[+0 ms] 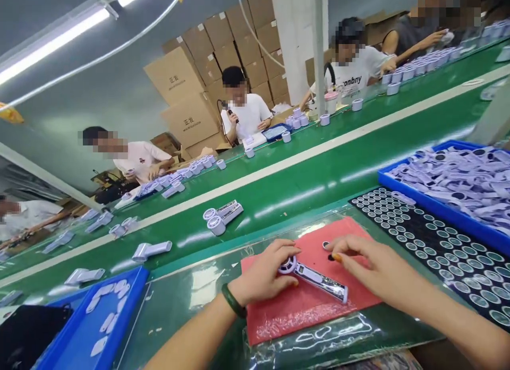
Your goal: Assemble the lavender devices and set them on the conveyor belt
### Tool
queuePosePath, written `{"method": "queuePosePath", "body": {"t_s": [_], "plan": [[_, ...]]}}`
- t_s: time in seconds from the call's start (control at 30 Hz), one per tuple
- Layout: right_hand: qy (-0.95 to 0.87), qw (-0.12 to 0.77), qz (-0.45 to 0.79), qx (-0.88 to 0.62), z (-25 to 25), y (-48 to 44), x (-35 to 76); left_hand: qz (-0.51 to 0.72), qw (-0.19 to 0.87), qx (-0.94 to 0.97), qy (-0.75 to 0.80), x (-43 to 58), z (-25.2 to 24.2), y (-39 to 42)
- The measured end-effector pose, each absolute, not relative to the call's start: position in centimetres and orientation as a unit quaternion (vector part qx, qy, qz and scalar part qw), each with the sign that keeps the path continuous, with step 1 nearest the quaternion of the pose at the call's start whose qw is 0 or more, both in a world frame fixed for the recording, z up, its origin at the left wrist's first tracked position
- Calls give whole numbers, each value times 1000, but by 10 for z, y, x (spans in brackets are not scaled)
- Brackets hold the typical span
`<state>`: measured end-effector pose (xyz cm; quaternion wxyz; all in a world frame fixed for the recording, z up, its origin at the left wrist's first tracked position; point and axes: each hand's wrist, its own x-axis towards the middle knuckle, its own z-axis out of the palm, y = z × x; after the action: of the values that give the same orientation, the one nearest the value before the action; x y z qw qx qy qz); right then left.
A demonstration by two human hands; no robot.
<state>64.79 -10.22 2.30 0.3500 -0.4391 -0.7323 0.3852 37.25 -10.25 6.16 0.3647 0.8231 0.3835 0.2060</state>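
Observation:
A lilac handheld device [314, 277] with a round ringed head and a long handle lies on the red mat [279, 322]. My left hand [271, 269] is closed around its round head, with the thumb below and the fingers above; the handle points toward the lower right. Over the mat, beyond the handle, my right hand [358, 258] is bent in a pinch. A small round disc [325, 244] with a pale rim shows at its index fingertip. Something small and black [330, 257] is at the thumb tip, too small to name.
At right, a black sheet [418, 221] carries rows of round discs beside a blue tray [384, 176] of lilac parts. Another blue tray [131, 306] holds pale pieces at left. Similar devices [223, 216] lie on the green conveyor belt [279, 200]; several people sit across it.

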Motion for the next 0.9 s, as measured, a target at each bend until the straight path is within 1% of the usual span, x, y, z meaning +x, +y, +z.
{"method": "queuePosePath", "body": {"t_s": [0.1,0.33,0.57,0.63,0.8,0.9], "plan": [[-751,291,420,-418,27,-98,622,251,377,812,368,374,50,-101],[-803,221,392,-391,26,-82,598,307,449,762,351,367,40,-101],[-844,150,357,-371,39,-77,594,318,431,771,344,367,33,-101],[-860,137,329,-365,42,-77,594,324,427,772,341,367,32,-101],[-910,122,210,-337,40,-79,592,328,407,785,332,367,30,-100],[-901,138,220,-348,38,-79,591,331,404,785,332,367,29,-101]]}}
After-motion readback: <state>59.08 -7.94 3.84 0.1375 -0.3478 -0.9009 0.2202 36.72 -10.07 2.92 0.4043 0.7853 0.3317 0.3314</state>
